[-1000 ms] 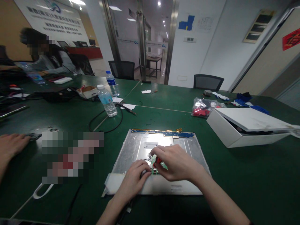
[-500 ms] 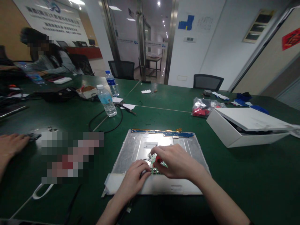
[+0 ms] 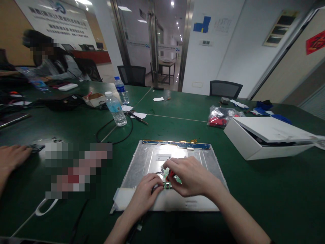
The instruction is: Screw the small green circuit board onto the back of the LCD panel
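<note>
Right hand (image 3: 189, 176) grips a red tool (image 3: 171, 173) over the circuit board (image 3: 168, 185), which the left hand (image 3: 147, 189), grip unclear, seemingly steadies.

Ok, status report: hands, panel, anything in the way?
Left hand at green circuit board, right hand gripping red object over it. Metal panel flat on table. Hands partly hide the board.

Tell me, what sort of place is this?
Most likely an office, perhaps a meeting room used as a workspace: there is a large wall sign with a logo, glass doors onto a corridor, and mesh-backed chairs along a green table.
</note>
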Demonstrator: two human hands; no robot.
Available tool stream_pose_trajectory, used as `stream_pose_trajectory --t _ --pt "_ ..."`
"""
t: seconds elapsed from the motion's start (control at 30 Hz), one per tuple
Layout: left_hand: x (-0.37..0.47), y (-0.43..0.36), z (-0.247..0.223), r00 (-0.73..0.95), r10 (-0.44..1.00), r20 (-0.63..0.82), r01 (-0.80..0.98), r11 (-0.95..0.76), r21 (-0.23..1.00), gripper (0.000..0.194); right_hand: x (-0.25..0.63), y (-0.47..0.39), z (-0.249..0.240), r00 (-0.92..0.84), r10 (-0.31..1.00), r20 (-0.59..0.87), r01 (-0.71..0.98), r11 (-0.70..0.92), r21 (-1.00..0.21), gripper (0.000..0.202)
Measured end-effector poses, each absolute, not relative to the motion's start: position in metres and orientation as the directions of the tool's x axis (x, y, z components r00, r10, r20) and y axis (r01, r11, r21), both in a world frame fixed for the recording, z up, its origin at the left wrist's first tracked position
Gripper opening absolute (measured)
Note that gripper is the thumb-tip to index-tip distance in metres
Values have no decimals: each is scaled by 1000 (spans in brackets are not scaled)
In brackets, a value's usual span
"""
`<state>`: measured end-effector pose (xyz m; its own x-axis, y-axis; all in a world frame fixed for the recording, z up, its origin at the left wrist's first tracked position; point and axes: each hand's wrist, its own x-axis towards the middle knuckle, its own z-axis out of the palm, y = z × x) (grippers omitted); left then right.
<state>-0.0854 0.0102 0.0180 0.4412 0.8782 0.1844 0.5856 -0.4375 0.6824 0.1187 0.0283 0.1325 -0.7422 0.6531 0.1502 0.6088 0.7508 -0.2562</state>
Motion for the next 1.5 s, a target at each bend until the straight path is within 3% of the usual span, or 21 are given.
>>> stream_pose_trajectory --t 0.2,0.4,0.6,0.9,1.17,1.37,1.5 --pt "-86 11 17 440 879 183 586 -436 683 13 117 32 127 -706 696 128 667 715 -208 19" --pt "-86 11 14 435 879 195 579 -439 687 13 119 29 134 -747 646 156 599 756 -263 20" --pt "-86 11 15 436 875 209 576 -450 682 14 117 30 129 -714 687 136 647 721 -248 19" --pt "-86 11 15 442 875 197 576 -445 686 15 119 28 134 -748 640 178 574 757 -313 32" --pt "-86 11 15 437 874 214 574 -454 681 14 117 32 125 -710 688 152 647 722 -244 23" --pt "-86 11 14 445 868 222 575 -467 672 13 119 30 133 -762 633 139 571 757 -317 23" --pt "-86 11 12 445 865 231 580 -475 662 13 118 30 132 -738 659 149 603 742 -293 22"
